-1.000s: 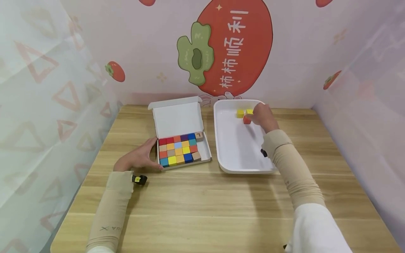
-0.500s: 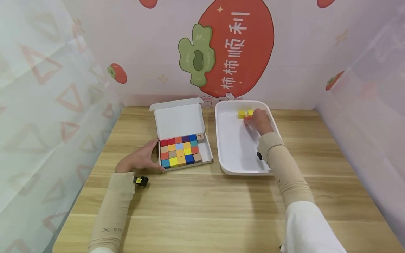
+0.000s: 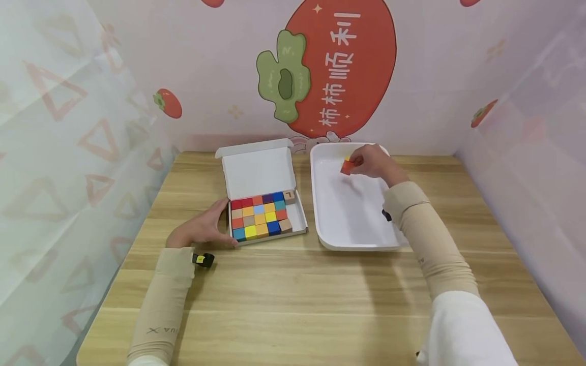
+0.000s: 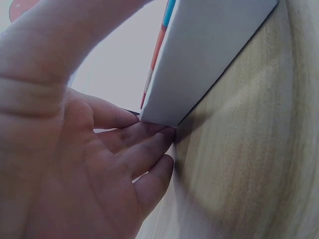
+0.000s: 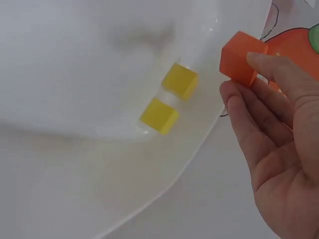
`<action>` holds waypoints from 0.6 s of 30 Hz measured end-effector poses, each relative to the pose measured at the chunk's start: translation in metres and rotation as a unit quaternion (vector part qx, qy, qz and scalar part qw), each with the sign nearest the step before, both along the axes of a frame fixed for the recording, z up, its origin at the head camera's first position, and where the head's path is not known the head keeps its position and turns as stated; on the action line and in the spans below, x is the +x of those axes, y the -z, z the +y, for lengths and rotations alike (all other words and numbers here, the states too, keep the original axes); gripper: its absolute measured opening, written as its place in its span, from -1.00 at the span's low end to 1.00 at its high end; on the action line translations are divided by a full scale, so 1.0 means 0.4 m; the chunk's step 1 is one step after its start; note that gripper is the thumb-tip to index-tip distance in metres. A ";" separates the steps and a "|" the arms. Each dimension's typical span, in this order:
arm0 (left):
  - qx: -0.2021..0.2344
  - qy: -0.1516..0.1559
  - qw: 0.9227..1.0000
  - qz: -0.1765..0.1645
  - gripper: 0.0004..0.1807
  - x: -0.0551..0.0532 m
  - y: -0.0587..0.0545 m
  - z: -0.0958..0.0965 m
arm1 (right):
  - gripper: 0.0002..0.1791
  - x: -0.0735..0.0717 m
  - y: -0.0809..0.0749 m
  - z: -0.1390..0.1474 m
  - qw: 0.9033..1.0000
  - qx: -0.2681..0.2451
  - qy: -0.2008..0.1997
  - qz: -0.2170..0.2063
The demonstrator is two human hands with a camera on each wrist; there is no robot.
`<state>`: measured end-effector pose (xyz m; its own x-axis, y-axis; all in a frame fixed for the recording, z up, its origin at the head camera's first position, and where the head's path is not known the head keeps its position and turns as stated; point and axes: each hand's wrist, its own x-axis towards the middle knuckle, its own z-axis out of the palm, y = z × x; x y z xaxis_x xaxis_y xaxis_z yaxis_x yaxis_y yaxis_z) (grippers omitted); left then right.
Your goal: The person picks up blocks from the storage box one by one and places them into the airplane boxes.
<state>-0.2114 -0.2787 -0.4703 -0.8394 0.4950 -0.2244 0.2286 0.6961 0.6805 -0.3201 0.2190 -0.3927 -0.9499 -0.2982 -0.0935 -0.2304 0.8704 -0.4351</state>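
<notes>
An orange-red cube [image 5: 239, 59] is pinched between the thumb and fingers of my right hand [image 3: 373, 161], held up over the far part of the white tray [image 3: 322, 223]. Two yellow cubes [image 5: 172, 92] lie inside the tray close to its end wall; in the head view the hand and the orange-red cube mostly hide them. My left hand [image 3: 201, 226] holds the left side of a white cardboard box [image 3: 299, 216], thumb at the front corner and fingers at the back corner. Rows of coloured cubes [image 3: 259, 218] fill most of the box, whose right part shows bare bottom.
The box's lid [image 3: 258, 173] stands raised at the back. A plain wooden cube [image 3: 285, 225] sits slightly askew at the end of the front row, and another with a dark mark [image 3: 288, 196] is at the back right. The wooden table [image 3: 284, 305] extends toward me.
My right hand has lifted the orange-red cube from beside the yellow cubes and moved it slightly left. The left hand has stayed at the box.
</notes>
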 end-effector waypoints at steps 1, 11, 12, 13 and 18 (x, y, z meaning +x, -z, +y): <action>-0.001 0.002 1.000 0.002 0.53 0.000 0.000 0.000 | -0.68 0.004 -0.013 -0.005 1.000 0.001 -0.014 -0.001; -0.009 0.001 1.000 0.003 0.53 -0.005 0.000 -0.003 | -0.68 0.065 -0.116 -0.112 0.990 -0.006 -0.141 0.007; -0.010 -0.001 1.000 0.001 0.53 -0.004 0.000 -0.002 | -0.69 0.070 -0.120 -0.127 0.988 -0.007 -0.154 0.008; -0.011 -0.003 1.000 -0.001 0.54 -0.004 0.000 -0.002 | -0.69 0.074 -0.122 -0.141 0.986 -0.009 -0.167 0.008; -0.011 -0.002 1.000 -0.004 0.52 -0.002 0.003 -0.003 | -0.66 0.096 -0.119 -0.214 0.977 -0.009 -0.212 -0.004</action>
